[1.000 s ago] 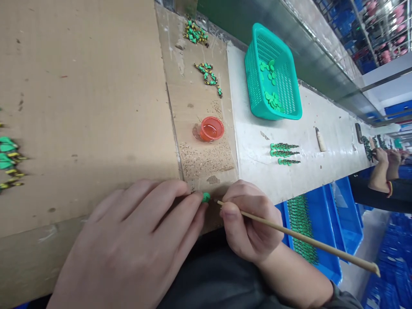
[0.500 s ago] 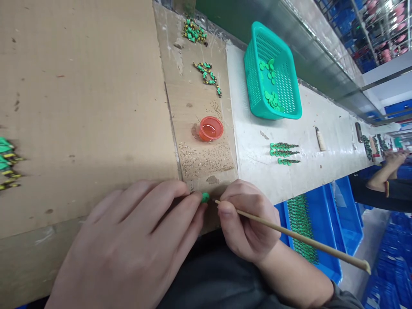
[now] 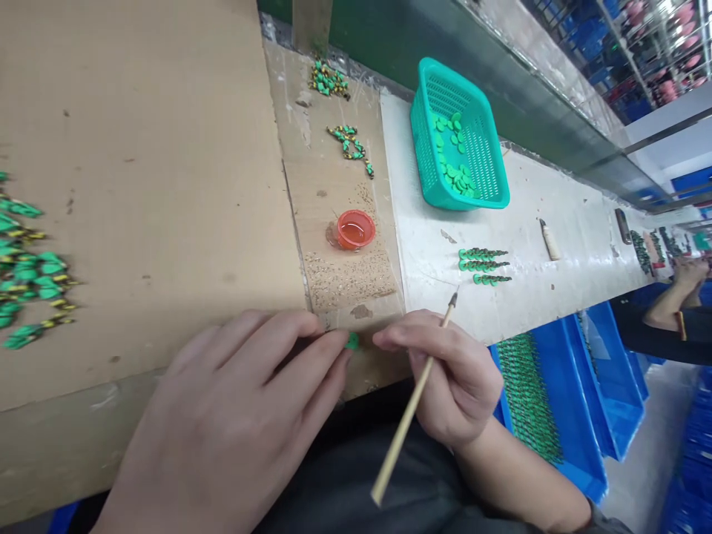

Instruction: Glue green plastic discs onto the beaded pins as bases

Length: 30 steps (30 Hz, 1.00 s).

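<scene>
My left hand [image 3: 239,415] rests on the cardboard near the table's front edge, its fingertips pinched on a small green piece [image 3: 352,341]. My right hand [image 3: 450,378] sits just right of it, fingers closed round a thin wooden brush [image 3: 414,400]. The brush tip points up and away towards the white table strip, and its handle end hangs over my lap. My right forefinger reaches towards the green piece.
A small red cup of liquid [image 3: 354,228] stands on the cardboard strip above a patch of tiny beads [image 3: 348,278]. A teal basket [image 3: 457,141] holds green pieces. Painted green pieces [image 3: 33,267] lie at the left. Blue bins [image 3: 561,400] stand below the table. Another person's arm [image 3: 670,300] is at the far right.
My right hand has swung the brush round: its tip left the green piece and now points up and away, the handle end coming down over my lap. My left hand kept its hold.
</scene>
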{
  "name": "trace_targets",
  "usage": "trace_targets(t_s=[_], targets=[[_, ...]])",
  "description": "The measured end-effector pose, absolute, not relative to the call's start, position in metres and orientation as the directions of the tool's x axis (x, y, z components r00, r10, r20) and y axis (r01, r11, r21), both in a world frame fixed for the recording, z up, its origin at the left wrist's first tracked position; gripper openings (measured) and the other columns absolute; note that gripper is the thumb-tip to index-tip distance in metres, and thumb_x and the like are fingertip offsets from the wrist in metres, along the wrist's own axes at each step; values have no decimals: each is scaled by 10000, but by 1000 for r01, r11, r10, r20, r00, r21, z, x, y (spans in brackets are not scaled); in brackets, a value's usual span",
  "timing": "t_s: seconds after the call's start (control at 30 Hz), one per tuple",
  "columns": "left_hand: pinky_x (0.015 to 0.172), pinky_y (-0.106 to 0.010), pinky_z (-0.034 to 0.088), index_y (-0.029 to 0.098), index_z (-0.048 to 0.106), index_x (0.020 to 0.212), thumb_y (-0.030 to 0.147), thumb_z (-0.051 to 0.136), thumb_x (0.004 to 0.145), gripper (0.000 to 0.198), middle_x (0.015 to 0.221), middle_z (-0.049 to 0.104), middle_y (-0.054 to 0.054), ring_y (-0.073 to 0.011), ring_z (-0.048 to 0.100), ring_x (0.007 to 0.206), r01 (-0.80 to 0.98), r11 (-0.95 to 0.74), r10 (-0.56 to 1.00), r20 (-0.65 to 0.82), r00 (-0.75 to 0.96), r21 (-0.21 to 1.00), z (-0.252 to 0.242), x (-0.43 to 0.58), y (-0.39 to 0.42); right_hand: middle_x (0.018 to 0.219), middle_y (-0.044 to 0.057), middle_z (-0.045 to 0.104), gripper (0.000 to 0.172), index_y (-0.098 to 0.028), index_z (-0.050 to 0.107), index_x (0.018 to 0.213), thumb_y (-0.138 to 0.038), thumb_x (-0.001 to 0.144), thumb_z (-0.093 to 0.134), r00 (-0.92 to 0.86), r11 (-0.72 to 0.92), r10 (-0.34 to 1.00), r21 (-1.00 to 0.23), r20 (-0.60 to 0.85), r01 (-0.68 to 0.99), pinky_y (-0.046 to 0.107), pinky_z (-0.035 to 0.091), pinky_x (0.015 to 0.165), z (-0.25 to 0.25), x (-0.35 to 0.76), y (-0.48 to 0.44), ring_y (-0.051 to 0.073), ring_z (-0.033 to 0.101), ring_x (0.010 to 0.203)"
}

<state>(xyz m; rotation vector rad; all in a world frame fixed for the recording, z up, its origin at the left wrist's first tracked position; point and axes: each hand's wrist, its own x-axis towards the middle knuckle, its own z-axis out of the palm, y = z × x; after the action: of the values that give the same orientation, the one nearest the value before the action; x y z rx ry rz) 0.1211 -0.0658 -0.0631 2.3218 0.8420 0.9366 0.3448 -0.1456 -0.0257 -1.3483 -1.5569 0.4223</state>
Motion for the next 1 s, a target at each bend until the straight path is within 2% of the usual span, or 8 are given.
trace_targets(t_s=[0.13,0.27,0.4,0.53,0.63,0.77,0.87,1.0], targets=[[753,-497,510,319,768,1086,305,666,1101,105,1016,777,-21,-258,703,881,422,-772,624,443,643,475,-47,130,-59,1135,81,872,238,-246,709,1103,-28,1024,656,-64,341,920,-712,386,614,438,717,959,-19,350,-139,230,848,1091],[732,-441,549,296,747,1050,230,706,1077,81,932,772,-17,-225,711,846,433,-732,666,418,617,527,-29,134,-70,1097,58,856,201,-264,660,1057,-64,1050,662,-118,334,929,-653,352,680,424,706,937,-20,348,-143,238,821,1065],[773,-373,627,267,736,1094,174,716,1053,104,906,779,-17,-179,722,830,391,-713,696,518,498,582,-21,117,-83,1080,68,838,163,-270,675,1129,-112,1088,658,-138,389,896,-596,423,702,419,703,856,-38,346,-149,261,825,1023],[791,-342,647,280,769,1080,247,677,1079,98,948,821,-18,-175,770,849,609,-636,761,518,392,473,-5,66,-66,1038,62,825,82,-275,664,1139,-197,1118,678,-107,393,876,-569,470,722,440,703,828,-45,343,-152,278,836,960],[813,-415,623,238,796,1116,271,629,1058,180,991,812,-73,-218,725,799,834,-386,857,488,166,395,13,9,-17,1012,61,814,59,-280,647,1106,-244,1116,693,-72,367,883,-586,464,722,431,694,777,-44,345,-154,277,826,898],[918,-465,604,260,856,999,273,750,858,177,1043,820,-103,-320,759,956,960,-180,952,285,115,215,37,-49,57,1066,78,821,54,-286,660,1117,-244,1103,691,-97,361,910,-652,404,667,431,700,810,-45,353,-152,300,847,1006],[904,-373,578,259,847,883,335,762,832,125,996,836,-34,-269,751,952,969,-205,977,93,193,139,44,-63,88,1031,68,816,91,-275,674,1108,-185,1099,666,-106,347,920,-660,377,666,410,682,817,-44,356,-149,281,834,977],[942,-354,534,171,818,824,777,554,947,672,742,701,62,-121,594,725,962,-244,970,18,244,123,37,-65,114,966,60,787,112,-252,636,1039,-162,1058,700,-99,341,925,-689,366,640,396,655,836,-36,361,-148,262,786,934]])
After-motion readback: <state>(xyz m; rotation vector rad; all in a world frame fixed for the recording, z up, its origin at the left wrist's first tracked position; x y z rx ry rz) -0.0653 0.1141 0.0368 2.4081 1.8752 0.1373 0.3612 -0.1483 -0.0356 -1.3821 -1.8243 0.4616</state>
